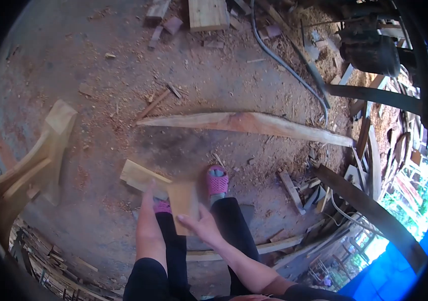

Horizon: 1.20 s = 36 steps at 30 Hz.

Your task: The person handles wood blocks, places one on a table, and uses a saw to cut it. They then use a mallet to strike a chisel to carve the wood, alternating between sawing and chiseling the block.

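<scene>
Two pale wooden boards meet at an angle above my feet; whether they are joined I cannot tell. My left hand [148, 203] is at the lower edge of the left wooden board [138, 175], its blurred fingers closed against it. My right hand [203, 226] grips the right wooden board [181, 195], with the thumb on its face and the other fingers at its right edge. This board is slightly smeared by motion.
A long, curved plank [254, 123] lies across the dirt floor in front of me. At left stands a carved wooden piece with a leg [55, 145]. Wood scraps [291, 190], a cable [289, 67] and a dark machine [374, 55] are at right. A thick block [208, 15] lies ahead.
</scene>
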Each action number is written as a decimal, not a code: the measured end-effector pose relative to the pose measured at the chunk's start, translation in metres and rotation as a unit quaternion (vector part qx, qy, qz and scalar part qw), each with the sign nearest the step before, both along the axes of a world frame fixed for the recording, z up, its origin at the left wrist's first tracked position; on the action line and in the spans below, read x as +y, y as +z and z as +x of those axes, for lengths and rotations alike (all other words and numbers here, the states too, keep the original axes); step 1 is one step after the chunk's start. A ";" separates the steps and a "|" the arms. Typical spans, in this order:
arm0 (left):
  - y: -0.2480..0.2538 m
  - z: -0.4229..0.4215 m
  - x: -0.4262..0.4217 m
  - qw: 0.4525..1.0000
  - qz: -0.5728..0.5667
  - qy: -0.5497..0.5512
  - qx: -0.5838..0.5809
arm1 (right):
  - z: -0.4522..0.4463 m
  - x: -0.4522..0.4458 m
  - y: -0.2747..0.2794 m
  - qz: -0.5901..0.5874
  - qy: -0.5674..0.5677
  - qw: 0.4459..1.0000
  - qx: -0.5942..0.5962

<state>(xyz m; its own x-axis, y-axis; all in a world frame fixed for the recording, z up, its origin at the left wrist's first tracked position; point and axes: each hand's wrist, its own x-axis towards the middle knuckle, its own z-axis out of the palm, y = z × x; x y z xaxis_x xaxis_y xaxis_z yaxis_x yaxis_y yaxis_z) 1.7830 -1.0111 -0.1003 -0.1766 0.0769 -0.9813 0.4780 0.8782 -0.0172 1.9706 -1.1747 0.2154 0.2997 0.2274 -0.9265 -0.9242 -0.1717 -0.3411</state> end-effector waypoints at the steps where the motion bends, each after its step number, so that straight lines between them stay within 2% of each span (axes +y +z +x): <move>1: 0.002 0.011 -0.002 0.999 0.034 0.004 0.017 | 0.004 0.004 0.002 0.007 0.017 1.000 -0.008; 3: 0.025 0.033 -0.007 0.997 0.064 0.006 0.038 | 0.000 0.006 -0.001 0.000 0.064 0.997 -0.050; 4: 0.048 0.043 0.005 0.989 0.079 -0.057 0.111 | -0.002 0.007 -0.002 -0.004 0.064 0.997 -0.047; 6: 0.070 0.101 -0.004 0.945 0.109 -0.181 0.249 | -0.003 0.007 -0.002 -0.026 0.156 0.985 -0.068; 8: 0.111 0.122 -0.002 0.866 0.134 -0.299 0.378 | -0.009 0.009 -0.003 -0.027 0.171 0.983 -0.054; 9: 0.105 0.121 -0.005 0.866 0.132 -0.299 0.379 | -0.010 0.008 -0.003 -0.026 0.186 0.981 -0.044; 12: 0.059 0.092 -0.028 0.912 0.239 -0.195 0.272 | -0.013 0.008 -0.004 -0.021 0.209 0.973 -0.095; 14: 0.036 0.050 -0.031 0.916 0.317 -0.119 0.217 | -0.009 0.013 0.000 -0.008 0.123 0.989 -0.085; 16: 0.009 0.035 -0.021 0.921 0.342 -0.148 0.112 | -0.013 0.008 -0.009 -0.020 0.088 0.994 -0.064; 17: 0.011 0.035 -0.017 0.919 0.347 -0.144 0.118 | -0.015 0.002 -0.017 -0.030 0.083 0.994 -0.058; 19: 0.019 0.041 -0.015 0.943 0.315 -0.109 -0.017 | -0.013 -0.008 -0.023 -0.045 0.045 0.996 -0.061; 20: 0.031 0.047 -0.013 0.941 0.320 -0.107 -0.017 | -0.011 -0.011 -0.021 -0.049 0.014 0.996 -0.069; 23: 0.066 0.042 -0.003 0.970 0.208 -0.005 -0.129 | -0.029 -0.039 -0.042 -0.063 -0.105 0.987 -0.099; 24: 0.085 0.039 0.001 0.968 0.216 -0.004 -0.128 | -0.033 -0.048 -0.043 -0.079 -0.130 0.983 -0.101; 25: 0.107 0.038 0.003 0.972 0.153 0.030 -0.175 | -0.036 -0.060 -0.042 -0.090 -0.135 0.983 -0.090; 26: 0.131 0.035 0.004 0.970 0.086 0.064 -0.220 | -0.038 -0.070 -0.038 -0.115 -0.139 0.980 -0.079; 27: 0.162 0.035 0.007 0.969 0.093 0.063 -0.220 | -0.040 -0.078 -0.032 -0.129 -0.125 0.980 -0.081; 29: 0.223 0.032 0.011 0.960 -0.040 0.102 -0.256 | -0.043 -0.091 -0.015 -0.142 -0.112 0.980 -0.084; 30: 0.243 0.025 0.011 0.960 -0.039 0.102 -0.257 | -0.045 -0.096 -0.005 -0.132 -0.093 0.984 -0.080; 33: 0.294 -0.001 0.004 0.905 -0.094 0.182 -0.372 | -0.035 -0.093 0.039 -0.097 -0.060 0.991 -0.074; 36: 0.362 -0.002 -0.003 0.886 -0.128 0.194 -0.401 | -0.034 -0.089 0.079 -0.080 -0.025 0.994 -0.075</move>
